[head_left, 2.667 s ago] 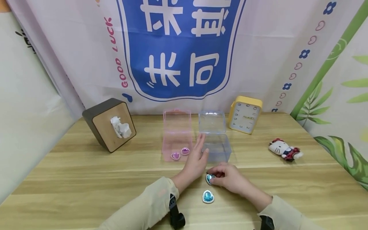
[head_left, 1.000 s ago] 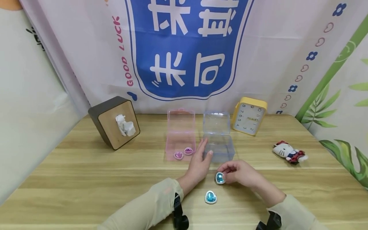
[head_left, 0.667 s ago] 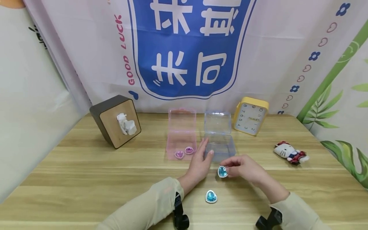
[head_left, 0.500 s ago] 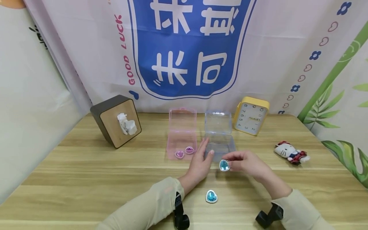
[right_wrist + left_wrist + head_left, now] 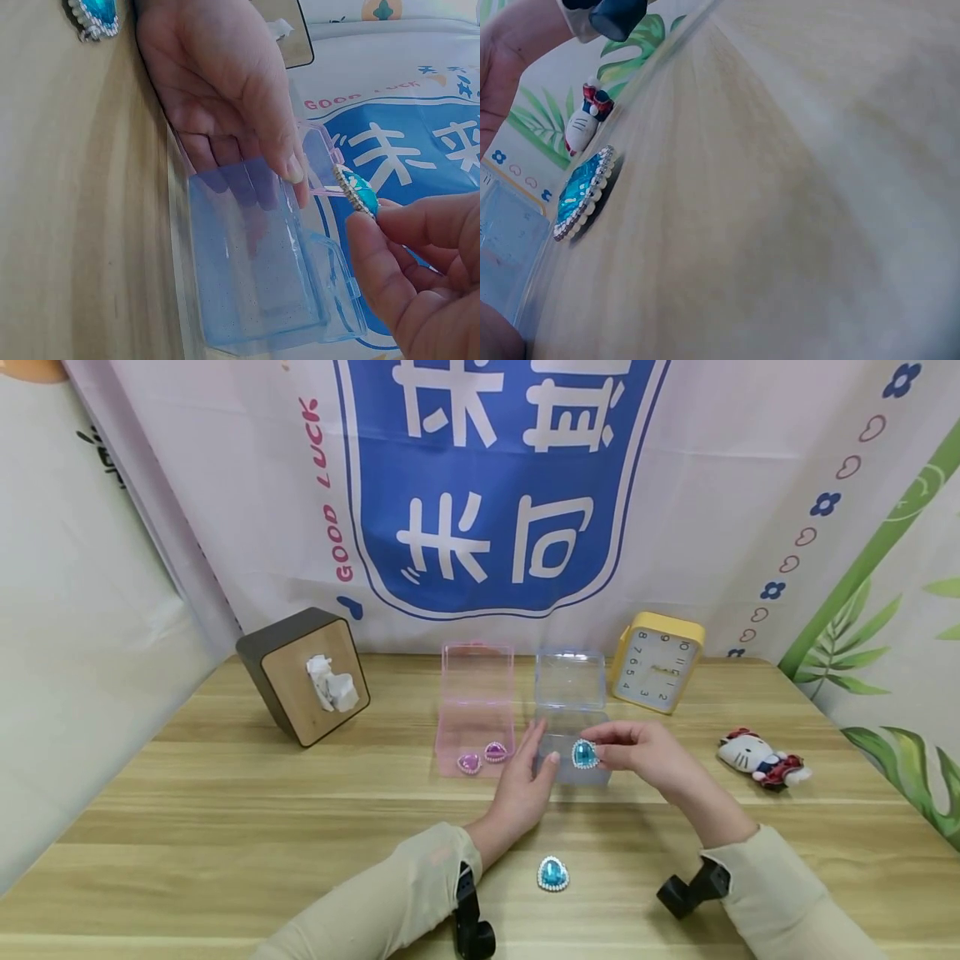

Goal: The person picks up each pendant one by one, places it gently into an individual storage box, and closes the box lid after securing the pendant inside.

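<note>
Held blue gem: we see the held blue gem [image 5: 585,754] up off the tabletop [image 5: 300,827], over or at the front of the blue box, not touching it; faceted teal stone, bead-like pale rim.
Right hand: our right hand [image 5: 643,756] pinches it by one edge, thumb against fingers; we'd guess the edge grip leaves the stone face uncovered.
Blue box: we take the blue box [image 5: 255,300] as landmark; thin see-through plastic, rectangular, lid tipped back, so the top is unobstructed.
Left hand: our left hand [image 5: 522,789] lies along the blue box's left side, fingers fairly straight, gripping nothing; probably bracing the light plastic.
Loose blue gem: we have the loose blue gem [image 5: 553,874] in front of the blue box, flat on tabletop, same rounded-triangle shape.
Pink box: we note the pink box [image 5: 476,718] left of the blue box, clear plastic, lid back, two purple gems [image 5: 469,763] inside.
Surroundings: yellow clock [image 5: 656,664] behind-right of the blue box, soft doll [image 5: 761,760] farther right, wood-faced tissue box [image 5: 292,697] well left.
</note>
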Demonstrator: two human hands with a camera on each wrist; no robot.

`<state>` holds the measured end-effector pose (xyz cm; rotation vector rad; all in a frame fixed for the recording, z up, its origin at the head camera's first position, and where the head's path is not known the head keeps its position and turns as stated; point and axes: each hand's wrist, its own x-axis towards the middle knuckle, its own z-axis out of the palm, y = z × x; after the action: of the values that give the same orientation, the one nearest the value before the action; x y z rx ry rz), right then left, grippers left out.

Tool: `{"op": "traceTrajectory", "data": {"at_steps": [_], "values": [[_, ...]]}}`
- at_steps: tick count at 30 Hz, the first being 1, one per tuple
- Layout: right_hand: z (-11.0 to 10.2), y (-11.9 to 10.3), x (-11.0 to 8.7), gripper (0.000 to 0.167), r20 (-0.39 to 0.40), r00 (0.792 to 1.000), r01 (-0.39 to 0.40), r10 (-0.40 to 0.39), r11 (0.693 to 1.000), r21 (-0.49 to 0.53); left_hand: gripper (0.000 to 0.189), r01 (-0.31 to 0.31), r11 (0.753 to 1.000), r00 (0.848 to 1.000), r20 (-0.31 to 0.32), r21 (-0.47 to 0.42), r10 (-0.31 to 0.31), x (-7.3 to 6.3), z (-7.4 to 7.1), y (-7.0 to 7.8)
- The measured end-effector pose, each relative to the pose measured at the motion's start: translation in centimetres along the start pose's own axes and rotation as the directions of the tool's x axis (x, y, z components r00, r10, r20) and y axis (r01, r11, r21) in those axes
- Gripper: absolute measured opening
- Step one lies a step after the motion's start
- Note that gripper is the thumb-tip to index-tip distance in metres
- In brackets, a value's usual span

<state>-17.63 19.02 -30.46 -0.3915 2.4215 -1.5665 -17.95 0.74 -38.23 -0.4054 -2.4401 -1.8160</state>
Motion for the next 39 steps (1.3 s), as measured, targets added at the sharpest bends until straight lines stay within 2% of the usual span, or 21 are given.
{"op": "traceTrajectory", "data": {"at_steps": [13, 17, 24, 28, 32, 39], "values": [[0.7, 0.0, 2.4, 0.026, -0.097, 0.995, 0.013, -0.016, 0.999, -0.031, 0.054, 0.011, 1.000, 1.000, 0.010, 0.009, -0.011, -0.2, -0.1, 0.3], [0.9, 0.2, 3.2, 0.021, -0.099, 0.995, 0.013, -0.024, 0.994, -0.110, 0.054, 0.013, 1.000, 1.000, 0.010, 0.012, -0.014, -0.2, -0.1, 0.3], [1.0, 0.5, 4.2, 0.017, -0.004, 0.998, 0.063, -0.067, 0.954, -0.294, 0.054, 0.006, 1.000, 1.000, 0.013, 0.020, -0.007, -0.2, -0.1, 0.2], [0.9, 0.5, 4.6, 0.017, 0.081, 0.994, 0.099, -0.073, 0.910, -0.403, 0.054, 0.003, 1.000, 1.000, 0.011, 0.028, -0.003, -0.2, -0.1, 0.2], [0.9, 0.3, 5.1, 0.017, 0.146, 0.988, 0.109, -0.044, 0.874, -0.473, 0.054, -0.003, 1.000, 1.000, 0.011, 0.028, 0.003, -0.2, -0.1, 0.1], [0.9, 0.3, 5.5, 0.019, 0.177, 0.984, 0.096, -0.012, 0.875, -0.475, 0.053, -0.020, 0.999, 1.000, 0.016, 0.027, 0.020, -0.1, -0.1, 0.0]]}}
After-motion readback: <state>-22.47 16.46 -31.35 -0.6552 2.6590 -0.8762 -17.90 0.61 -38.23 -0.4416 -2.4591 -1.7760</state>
